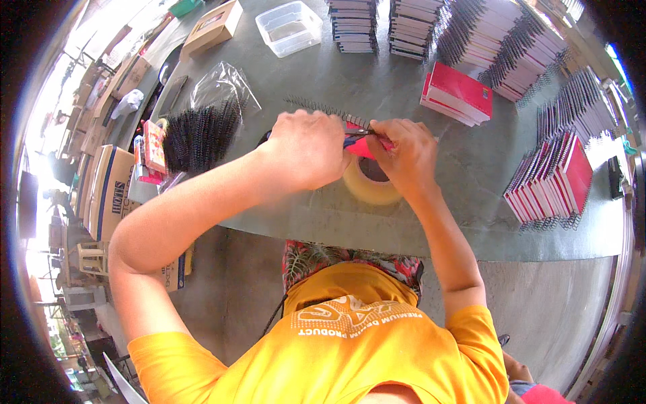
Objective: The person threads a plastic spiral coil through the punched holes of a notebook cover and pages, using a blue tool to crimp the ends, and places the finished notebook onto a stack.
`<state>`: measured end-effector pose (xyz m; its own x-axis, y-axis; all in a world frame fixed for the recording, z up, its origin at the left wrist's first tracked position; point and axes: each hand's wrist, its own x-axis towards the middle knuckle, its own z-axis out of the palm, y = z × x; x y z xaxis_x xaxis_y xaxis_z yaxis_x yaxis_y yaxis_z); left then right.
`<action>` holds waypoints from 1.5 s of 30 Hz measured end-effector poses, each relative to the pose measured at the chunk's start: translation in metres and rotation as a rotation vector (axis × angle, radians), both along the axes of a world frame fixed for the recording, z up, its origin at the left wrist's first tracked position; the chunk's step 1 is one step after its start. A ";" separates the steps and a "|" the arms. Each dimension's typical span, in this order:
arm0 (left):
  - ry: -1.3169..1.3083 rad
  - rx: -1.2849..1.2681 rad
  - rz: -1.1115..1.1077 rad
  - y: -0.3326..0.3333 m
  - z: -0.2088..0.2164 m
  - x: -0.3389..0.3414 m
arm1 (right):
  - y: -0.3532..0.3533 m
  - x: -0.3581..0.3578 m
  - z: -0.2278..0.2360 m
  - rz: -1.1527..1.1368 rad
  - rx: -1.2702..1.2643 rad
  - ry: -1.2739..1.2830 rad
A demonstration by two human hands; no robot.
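Observation:
A black wire binding coil (328, 108) stretches above my hands, its right end reaching my right fingertips. My right hand (407, 151) is closed in a pinch on that coil end. My left hand (308, 149) is a closed fist, knuckles up, around a dark metal hand tool (356, 133) with a bit of blue near its grip; its exact kind is mostly hidden. The tool's tip meets the coil at my right fingers. Just under both hands shows a bright pink piece (363, 149), partly covered. A roll of clear tape (371, 190) lies below them on the table.
A bundle of black coils (202, 138) with clear plastic lies left. Behind stand a clear plastic tub (289, 30), a cardboard box (212, 27) and notebook stacks (353, 27). Red booklets (457, 94) and spiral notebooks (548, 178) are right. The table edge (431, 252) curves before me.

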<state>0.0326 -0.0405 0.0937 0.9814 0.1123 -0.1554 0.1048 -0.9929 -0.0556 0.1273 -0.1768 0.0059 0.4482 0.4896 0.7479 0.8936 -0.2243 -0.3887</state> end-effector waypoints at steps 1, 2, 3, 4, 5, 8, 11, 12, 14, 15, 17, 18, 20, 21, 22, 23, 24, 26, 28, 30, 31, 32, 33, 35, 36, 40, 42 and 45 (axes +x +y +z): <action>0.008 -0.014 -0.012 0.001 0.000 0.002 | 0.000 -0.002 0.001 -0.013 -0.009 0.009; 0.015 -0.028 -0.027 0.003 0.000 0.005 | 0.000 -0.003 0.001 -0.028 -0.018 0.018; 0.019 -0.038 -0.039 0.004 0.002 0.007 | 0.001 -0.005 0.000 -0.035 -0.007 0.002; 0.013 -0.052 -0.073 0.009 0.000 0.008 | 0.002 -0.006 -0.001 -0.044 0.003 -0.013; 0.008 -0.066 -0.109 0.015 -0.004 0.007 | 0.002 -0.007 -0.002 -0.054 0.014 -0.028; 0.121 -0.112 -0.079 0.018 -0.006 0.008 | -0.002 -0.005 0.002 -0.052 -0.058 -0.001; 0.359 -0.252 0.031 0.027 -0.010 0.002 | -0.011 0.002 0.010 -0.091 -0.123 -0.004; 0.448 -0.311 0.075 0.037 -0.014 -0.002 | -0.017 0.005 0.012 -0.090 -0.156 0.063; 0.368 -0.272 0.181 0.064 -0.040 -0.011 | -0.032 0.012 0.016 -0.067 -0.230 0.191; 0.327 -0.258 0.232 0.073 -0.053 -0.012 | -0.039 0.017 0.016 -0.021 -0.208 0.331; 0.151 -0.365 0.215 0.090 -0.069 0.004 | -0.051 0.027 0.016 0.056 -0.173 0.616; 0.042 -0.394 0.127 0.101 -0.080 0.012 | -0.052 0.029 0.014 0.095 -0.130 0.703; -0.189 -0.175 -0.112 0.126 -0.103 0.006 | -0.048 0.031 0.004 0.182 -0.035 0.880; -0.231 -0.127 0.014 0.134 -0.113 0.000 | -0.047 0.032 0.000 0.181 -0.027 0.914; -0.268 -0.072 0.135 0.133 -0.121 -0.007 | -0.049 0.033 -0.005 0.180 -0.009 0.952; -0.306 -0.015 0.258 0.132 -0.127 -0.016 | -0.051 0.034 -0.010 0.182 0.010 0.989; -0.183 -0.173 0.357 0.134 -0.132 -0.029 | -0.048 0.033 -0.011 0.208 0.038 0.991; -0.316 -0.510 0.270 0.144 -0.125 -0.051 | -0.039 0.034 -0.014 0.270 0.093 0.996; -0.152 -0.473 0.275 0.138 -0.078 -0.066 | -0.037 0.040 -0.024 0.284 0.110 0.960; -0.019 -0.305 0.199 0.109 -0.014 -0.073 | -0.036 0.045 -0.027 0.286 0.141 0.952; -0.264 -0.436 0.104 0.089 0.012 -0.074 | -0.036 0.043 -0.030 0.285 0.157 0.970; -0.511 -0.561 0.014 0.068 0.026 -0.072 | -0.036 0.040 -0.032 0.291 0.170 0.990; -0.717 -0.694 0.087 0.056 0.027 -0.063 | -0.036 0.038 -0.034 0.288 0.164 0.984; -1.203 -0.635 0.088 0.035 0.011 -0.023 | -0.034 0.032 -0.035 0.282 0.162 0.965; -0.993 -0.391 -0.032 0.032 -0.008 -0.019 | -0.030 0.025 -0.033 0.320 0.202 0.971; -0.702 -0.504 -0.198 0.006 -0.038 -0.011 | -0.036 0.018 -0.042 0.365 0.342 0.971; -1.007 -0.424 -0.194 0.013 -0.023 0.004 | -0.038 0.019 -0.044 0.385 0.342 0.971; -0.893 -0.388 -0.275 0.014 -0.034 0.010 | -0.037 0.022 -0.041 0.400 0.298 0.935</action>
